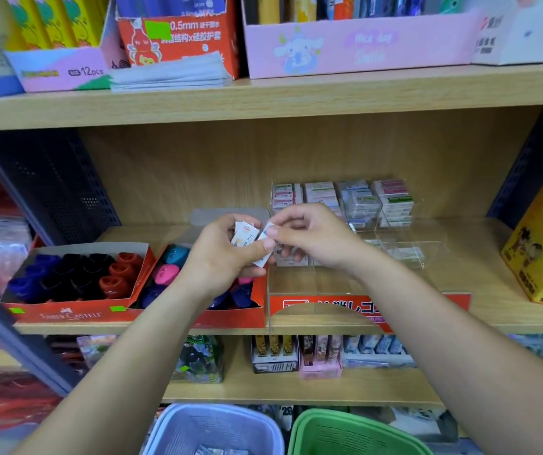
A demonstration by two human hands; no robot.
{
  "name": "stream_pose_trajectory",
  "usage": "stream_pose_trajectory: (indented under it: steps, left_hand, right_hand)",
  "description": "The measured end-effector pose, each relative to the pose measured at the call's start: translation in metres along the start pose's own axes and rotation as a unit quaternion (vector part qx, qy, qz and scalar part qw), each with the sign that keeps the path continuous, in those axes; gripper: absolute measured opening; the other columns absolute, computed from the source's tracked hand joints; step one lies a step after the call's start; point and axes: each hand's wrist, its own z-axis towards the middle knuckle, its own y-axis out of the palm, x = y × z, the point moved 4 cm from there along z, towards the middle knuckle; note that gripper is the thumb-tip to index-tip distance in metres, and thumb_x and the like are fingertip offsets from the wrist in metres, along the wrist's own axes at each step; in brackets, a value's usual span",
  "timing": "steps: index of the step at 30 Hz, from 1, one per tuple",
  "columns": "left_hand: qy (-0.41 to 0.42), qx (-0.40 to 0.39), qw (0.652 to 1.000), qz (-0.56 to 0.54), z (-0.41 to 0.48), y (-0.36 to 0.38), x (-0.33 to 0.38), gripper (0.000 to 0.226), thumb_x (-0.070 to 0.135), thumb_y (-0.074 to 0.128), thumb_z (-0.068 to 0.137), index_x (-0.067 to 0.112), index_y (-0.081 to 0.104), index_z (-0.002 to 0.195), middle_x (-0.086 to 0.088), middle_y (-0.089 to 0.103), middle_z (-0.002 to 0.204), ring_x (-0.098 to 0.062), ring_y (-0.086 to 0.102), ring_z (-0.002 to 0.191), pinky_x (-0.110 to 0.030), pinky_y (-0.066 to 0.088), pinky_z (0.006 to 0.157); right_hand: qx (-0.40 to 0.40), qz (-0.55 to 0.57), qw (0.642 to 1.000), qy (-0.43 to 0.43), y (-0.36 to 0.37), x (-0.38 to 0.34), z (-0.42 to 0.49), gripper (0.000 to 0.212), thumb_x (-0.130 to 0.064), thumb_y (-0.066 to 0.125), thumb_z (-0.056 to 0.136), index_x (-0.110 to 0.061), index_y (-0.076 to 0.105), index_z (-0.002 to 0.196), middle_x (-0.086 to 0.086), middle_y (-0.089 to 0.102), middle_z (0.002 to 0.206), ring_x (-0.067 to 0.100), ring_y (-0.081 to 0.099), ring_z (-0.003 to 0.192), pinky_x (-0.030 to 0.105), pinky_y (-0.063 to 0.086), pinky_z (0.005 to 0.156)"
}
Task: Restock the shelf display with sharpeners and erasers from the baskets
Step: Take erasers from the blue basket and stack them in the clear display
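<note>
Far left on the middle shelf (460, 310): red box of sharpeners (76, 277) in blue, black and red. Second red box (165, 274) just beside it, with pink and teal ones. Left hand (220, 257) above the second box, fingers curled round a small stack of wrapped erasers (245, 236), thumb across the front. Right hand (312, 234) just beside it, thumb and forefinger pinching the top end of one white eraser (263, 260). Its lower end touches the left thumb. Under the right wrist: clear display case (296, 284), boxed erasers (342, 201) stacked at its rear. At bottom: lavender basket (171, 428), green basket (299, 428).
</note>
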Motion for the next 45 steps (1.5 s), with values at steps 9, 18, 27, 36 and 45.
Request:
stream_pose_trajectory:
  steps: [9, 18, 27, 36, 45]
  left_hand:
    - [-0.005, 0.012, 0.999, -0.043, -0.016, 0.0, 0.005, 0.025, 0.017, 0.072, 0.091, 0.016, 0.064, 0.115, -0.022, 0.064, 0.123, -0.03, 0.076, 0.095, -0.027, 0.061, 0.068]
    - [-0.025, 0.012, 0.999, -0.023, -0.022, 0.008, 0.008, 0.026, 0.01, 0.071, 0.093, 0.012, 0.062, 0.117, -0.014, 0.074, 0.105, -0.028, 0.077, 0.086, -0.025, 0.061, 0.062]
    - [-0.044, -0.001, 0.999, -0.024, -0.021, 0.027, -0.002, 0.024, 0.013, 0.069, 0.095, 0.011, 0.059, 0.117, -0.012, 0.078, 0.095, -0.026, 0.078, 0.085, -0.025, 0.061, 0.062]
    - [-0.007, -0.02, 0.999, 0.024, -0.023, 0.038, 0.001, 0.031, -0.002, 0.075, 0.087, 0.009, 0.06, 0.112, -0.01, 0.072, 0.092, -0.019, 0.074, 0.071, -0.026, 0.062, 0.06]
    - [-0.006, -0.022, 0.999, 0.034, -0.023, 0.039, -0.004, 0.029, -0.002, 0.074, 0.087, 0.007, 0.06, 0.11, -0.016, 0.073, 0.094, -0.019, 0.072, 0.067, -0.027, 0.061, 0.057]
  right_hand:
    - [0.019, 0.119, 0.991, 0.056, -0.002, 0.0, -0.017, 0.005, -0.016, 0.064, 0.098, -0.012, 0.068, 0.097, 0.011, 0.075, 0.09, 0.018, 0.071, 0.072, 0.03, 0.058, 0.062]
    - [0.06, 0.174, 0.98, 0.077, -0.003, 0.005, -0.032, 0.011, -0.018, 0.065, 0.098, -0.008, 0.065, 0.103, 0.02, 0.075, 0.094, 0.023, 0.073, 0.074, 0.031, 0.06, 0.066]
    - [0.051, 0.231, 0.972, 0.013, -0.008, 0.017, -0.046, 0.021, 0.01, 0.062, 0.092, -0.006, 0.067, 0.105, 0.013, 0.071, 0.096, 0.023, 0.072, 0.082, 0.028, 0.06, 0.071]
    - [0.056, 0.207, 0.977, -0.003, -0.024, 0.022, -0.05, 0.036, 0.013, 0.066, 0.087, -0.009, 0.068, 0.115, 0.012, 0.074, 0.112, 0.024, 0.07, 0.101, 0.031, 0.057, 0.086]
    - [0.049, 0.227, 0.97, 0.066, -0.021, 0.026, -0.053, 0.02, -0.001, 0.068, 0.092, -0.013, 0.064, 0.107, 0.015, 0.076, 0.103, 0.03, 0.075, 0.093, 0.038, 0.063, 0.076]
